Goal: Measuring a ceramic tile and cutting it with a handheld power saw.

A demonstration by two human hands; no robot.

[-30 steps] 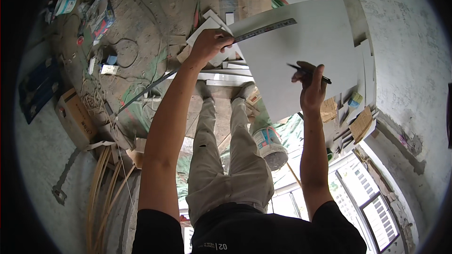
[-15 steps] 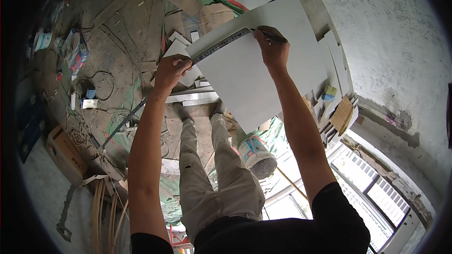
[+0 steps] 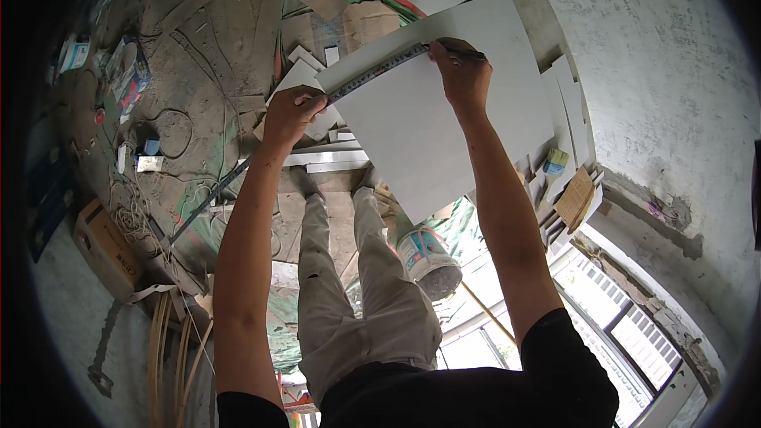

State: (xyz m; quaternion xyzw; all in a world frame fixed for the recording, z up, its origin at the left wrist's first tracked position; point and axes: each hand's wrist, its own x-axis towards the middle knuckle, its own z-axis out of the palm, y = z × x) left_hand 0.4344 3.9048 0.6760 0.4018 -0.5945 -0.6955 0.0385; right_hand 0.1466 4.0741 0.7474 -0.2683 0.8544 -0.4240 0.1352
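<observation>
Head view: littered, perhaps concrete floor (image 3: 198, 71)

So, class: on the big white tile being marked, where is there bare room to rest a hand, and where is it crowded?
Bare: the white tile below the ruler, down to its lower edge above the bucket. Crowded: the top edge, where the left hand pins the ruler and the right hand holds a pencil.

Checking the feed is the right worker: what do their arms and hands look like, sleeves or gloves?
Both forearms are bare to short black sleeves at the upper arms. The left hand and right hand wear no gloves; no watch or band shows.
</observation>
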